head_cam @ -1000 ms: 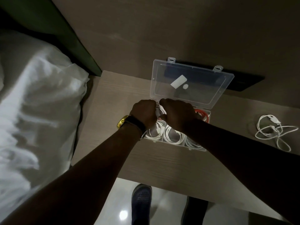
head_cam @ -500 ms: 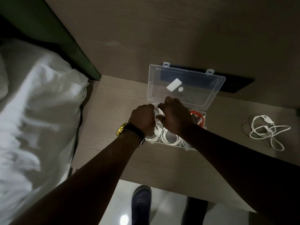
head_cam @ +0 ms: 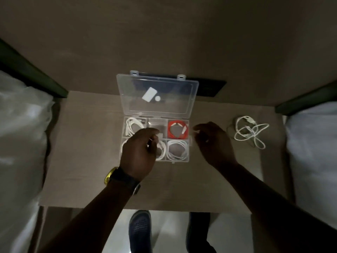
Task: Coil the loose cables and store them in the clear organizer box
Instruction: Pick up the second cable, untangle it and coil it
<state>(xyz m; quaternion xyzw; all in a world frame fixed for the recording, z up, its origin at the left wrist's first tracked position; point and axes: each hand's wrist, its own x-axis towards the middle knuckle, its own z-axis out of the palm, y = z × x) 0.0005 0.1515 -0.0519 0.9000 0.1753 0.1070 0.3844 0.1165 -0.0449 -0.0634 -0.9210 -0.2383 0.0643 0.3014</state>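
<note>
The clear organizer box (head_cam: pixel 189 143) lies on the bedside table with its lid (head_cam: pixel 156 95) standing open against the wall. Coiled white cables fill the back-left (head_cam: pixel 133 126), front-right (head_cam: pixel 177 151) and front-middle compartments. A coiled red cable (head_cam: pixel 177 131) sits in the back-right compartment. My left hand (head_cam: pixel 140 152) hovers over the front-left part of the box, fingers curled loosely, holding nothing. My right hand (head_cam: pixel 213 141) is just right of the box, empty with fingers apart. A loose white cable (head_cam: pixel 249 132) lies tangled on the table to the right.
The wooden bedside table (head_cam: pixel 87 143) stands between two beds with white bedding (head_cam: pixel 20 128) on the left and white bedding (head_cam: pixel 313 143) on the right. A dark wall panel (head_cam: pixel 211 88) sits behind the lid. My shoes show on the floor below the table's front edge.
Both hands have come off the coil in the box. My right hand moved right, out past the box's side. The view shifted so the box sits more central.
</note>
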